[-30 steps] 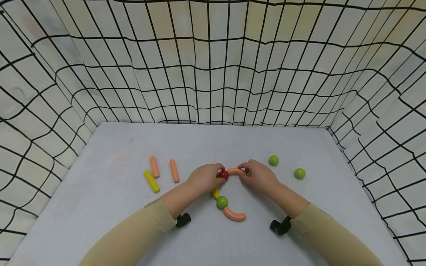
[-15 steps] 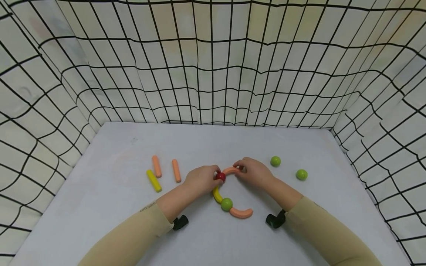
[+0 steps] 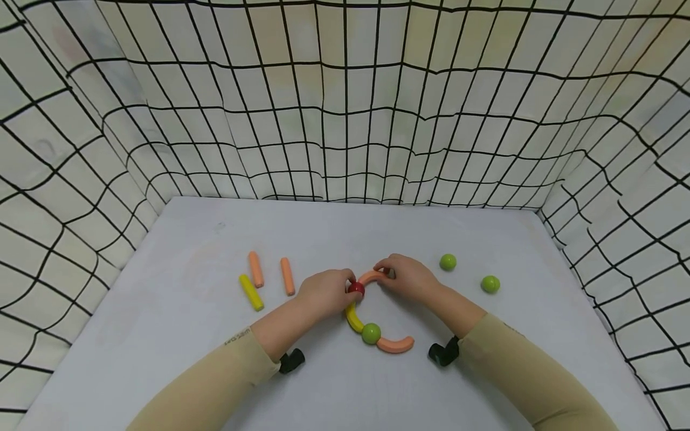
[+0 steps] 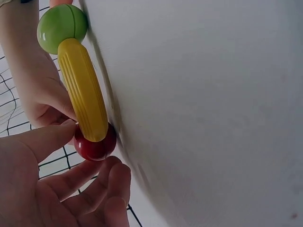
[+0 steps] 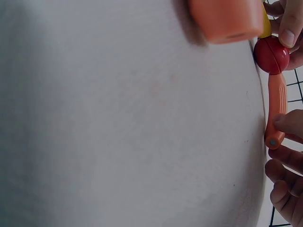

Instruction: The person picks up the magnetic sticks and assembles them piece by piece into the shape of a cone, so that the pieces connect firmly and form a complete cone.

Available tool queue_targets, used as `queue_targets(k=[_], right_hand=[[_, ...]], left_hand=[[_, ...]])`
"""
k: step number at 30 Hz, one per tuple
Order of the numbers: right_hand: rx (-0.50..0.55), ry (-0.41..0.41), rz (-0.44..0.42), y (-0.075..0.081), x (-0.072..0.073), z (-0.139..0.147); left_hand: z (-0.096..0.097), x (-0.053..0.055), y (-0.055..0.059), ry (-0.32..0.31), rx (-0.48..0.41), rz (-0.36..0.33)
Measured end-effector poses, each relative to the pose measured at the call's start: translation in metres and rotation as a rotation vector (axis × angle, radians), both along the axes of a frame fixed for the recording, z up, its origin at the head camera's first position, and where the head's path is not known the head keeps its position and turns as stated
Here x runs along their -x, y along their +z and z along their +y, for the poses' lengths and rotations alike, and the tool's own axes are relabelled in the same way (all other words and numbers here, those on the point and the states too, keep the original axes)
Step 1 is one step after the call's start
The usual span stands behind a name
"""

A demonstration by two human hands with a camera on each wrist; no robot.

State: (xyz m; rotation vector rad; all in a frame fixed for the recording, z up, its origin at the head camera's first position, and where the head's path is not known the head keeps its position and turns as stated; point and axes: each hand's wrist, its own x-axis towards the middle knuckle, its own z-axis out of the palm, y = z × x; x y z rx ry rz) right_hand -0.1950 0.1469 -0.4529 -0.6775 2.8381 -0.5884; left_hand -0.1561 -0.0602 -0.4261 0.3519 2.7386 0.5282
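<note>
My left hand (image 3: 327, 291) pinches a red ball (image 3: 356, 290) between thumb and fingers. With thumb and fingertips my right hand (image 3: 408, 278) holds the free end of a curved orange rod (image 5: 277, 101); a small metallic dot shows on that end. The orange rod's other end meets the red ball. From the ball a curved yellow rod (image 4: 84, 90) runs to a green ball (image 3: 371, 334), which joins a second curved orange rod (image 3: 396, 345). Together the pieces form a C-shaped chain opening to the right, low over the white table.
Two straight orange rods (image 3: 287, 276) and a straight yellow rod (image 3: 251, 293) lie on the table (image 3: 178, 335) to the left. Two loose green balls (image 3: 448, 262) sit at the right. Black netting (image 3: 356, 129) over white walls surrounds the back and sides.
Both hands have shifted a little left with the red ball and upper orange rod. The chain's lower part, with the green ball and second orange rod, has swung right.
</note>
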Motion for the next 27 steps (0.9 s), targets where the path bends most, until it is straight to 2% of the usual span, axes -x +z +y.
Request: queue_targets(k=[14, 27], right_hand=[[0.031, -0.050, -0.022, 0.006, -0.004, 0.021], [0.058, -0.183, -0.021, 0.008, -0.002, 0.056]], left_hand=[[0.012, 0.015, 0.001, 0.004, 0.009, -0.003], [0.018, 0.025, -0.005, -0.035, -0.075, -0.047]])
